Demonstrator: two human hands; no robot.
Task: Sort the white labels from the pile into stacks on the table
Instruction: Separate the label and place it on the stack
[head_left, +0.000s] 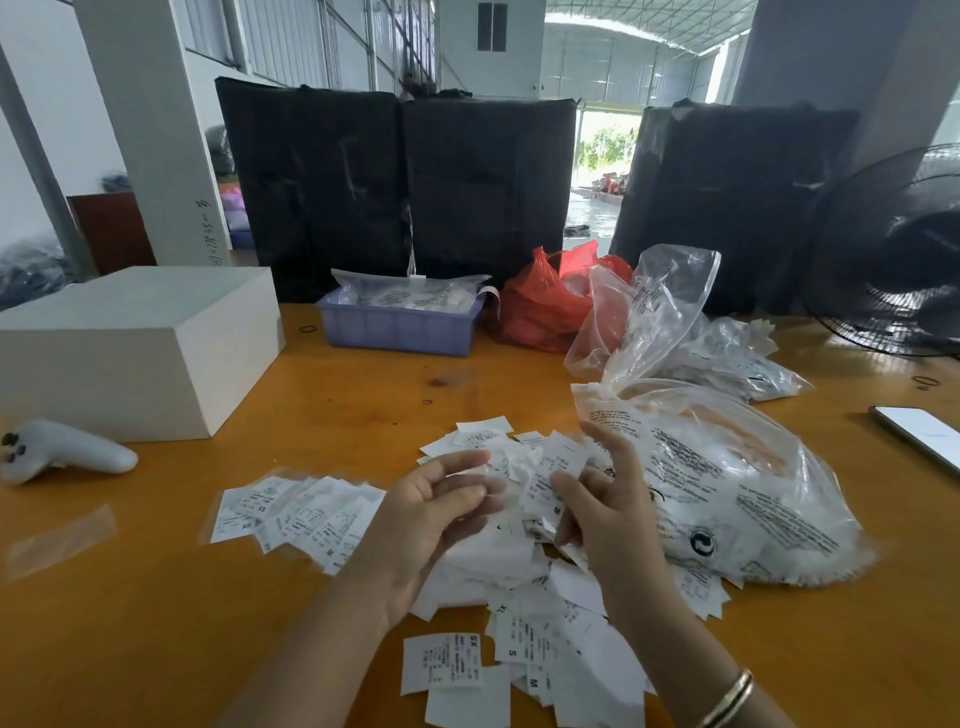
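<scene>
Both hands (431, 514) (605, 499) raised — fingers perhaps curled, labels (519, 566) beneath

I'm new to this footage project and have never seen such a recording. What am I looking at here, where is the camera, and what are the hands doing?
There is no machine: a person works with bare hands, filmed by one wide camera worn on their head, looking forward and down. That is why you see both forearms from above.

The left hand and the right hand are raised over a loose pile of white labels on an orange table. The right hand's grip pinches a label; the left hand's grip seems to hold a small clear sleeve, though it is blurred.

To the left lies a fanned row of sorted labels. Around them sit a white box, a blue tray, clear plastic bags and a phone.
</scene>
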